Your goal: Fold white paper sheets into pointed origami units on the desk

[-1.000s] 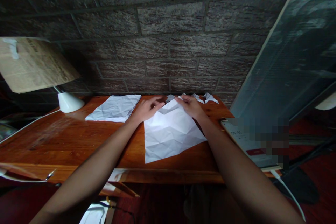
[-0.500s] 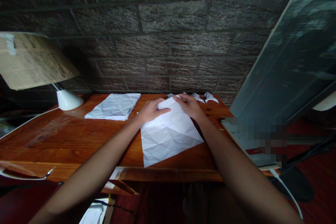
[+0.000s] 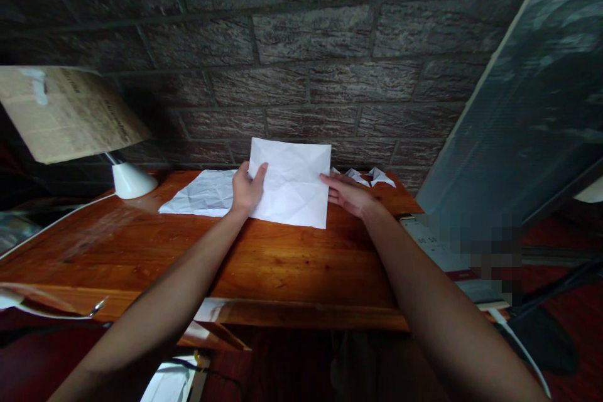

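A creased white paper sheet is lifted off the wooden desk and held up facing me near the far edge. My left hand grips its left edge, thumb on the front, fingers behind. My right hand holds the right edge with fingers mostly stretched out along and behind the paper. Another crumpled white sheet lies flat on the desk just left of my left hand. Small folded white paper pieces sit at the back right, past my right hand.
A white desk lamp base with a paper-covered shade stands at the back left. A brick wall rises behind the desk. A tablet-like device lies at the right edge, with a cable hanging down.
The sheet lay flat on the desk with both hands pressing its far corner. Now both hands have lifted it and hold it upright near the wall.
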The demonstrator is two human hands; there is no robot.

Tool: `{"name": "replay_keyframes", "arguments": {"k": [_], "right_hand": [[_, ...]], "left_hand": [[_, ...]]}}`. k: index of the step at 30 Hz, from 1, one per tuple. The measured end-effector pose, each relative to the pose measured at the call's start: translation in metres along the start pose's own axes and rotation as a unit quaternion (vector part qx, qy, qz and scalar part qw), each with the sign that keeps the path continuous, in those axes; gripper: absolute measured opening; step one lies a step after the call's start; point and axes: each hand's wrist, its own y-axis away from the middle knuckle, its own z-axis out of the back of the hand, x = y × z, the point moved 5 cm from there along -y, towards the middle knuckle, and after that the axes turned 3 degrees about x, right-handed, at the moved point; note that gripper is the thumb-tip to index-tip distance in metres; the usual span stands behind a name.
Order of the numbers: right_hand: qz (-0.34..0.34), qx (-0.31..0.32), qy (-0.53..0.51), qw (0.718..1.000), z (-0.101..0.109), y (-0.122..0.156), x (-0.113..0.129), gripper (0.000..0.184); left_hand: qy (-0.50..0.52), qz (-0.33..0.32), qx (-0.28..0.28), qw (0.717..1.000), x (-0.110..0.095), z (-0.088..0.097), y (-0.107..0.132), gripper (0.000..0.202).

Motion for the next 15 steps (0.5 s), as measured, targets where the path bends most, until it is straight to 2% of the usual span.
{"name": "replay_keyframes", "arguments": {"k": [2, 6, 8, 10, 13, 15], "right_hand": [[0.015, 0.026, 0.038, 0.999, -0.008, -0.001, -0.004, 0.037], [0.046, -0.045, 0.081, 0.995, 0.002, -0.003, -0.007, 0.034], [0.052, -0.077, 0.117, 0.989, 0.009, -0.005, -0.006, 0.034], [0.068, -0.099, 0.157, 0.980, 0.014, -0.005, -0.003, 0.036], [0.095, -0.108, 0.192, 0.971, 0.013, -0.006, 0.001, 0.041], [0.111, -0.113, 0.204, 0.966, 0.012, -0.006, 0.003, 0.044]], "left_hand": [[0.044, 0.025, 0.025, 0.998, -0.001, -0.007, 0.004, 0.053], [0.131, 0.118, 0.153, 0.972, 0.001, -0.025, 0.015, 0.059], [0.140, 0.158, 0.186, 0.960, 0.004, -0.028, 0.019, 0.059], [0.119, 0.163, 0.169, 0.965, 0.007, -0.025, 0.018, 0.057], [0.088, 0.131, 0.121, 0.980, 0.007, -0.019, 0.011, 0.055], [0.077, 0.115, 0.107, 0.985, 0.007, -0.017, 0.008, 0.057]]}}
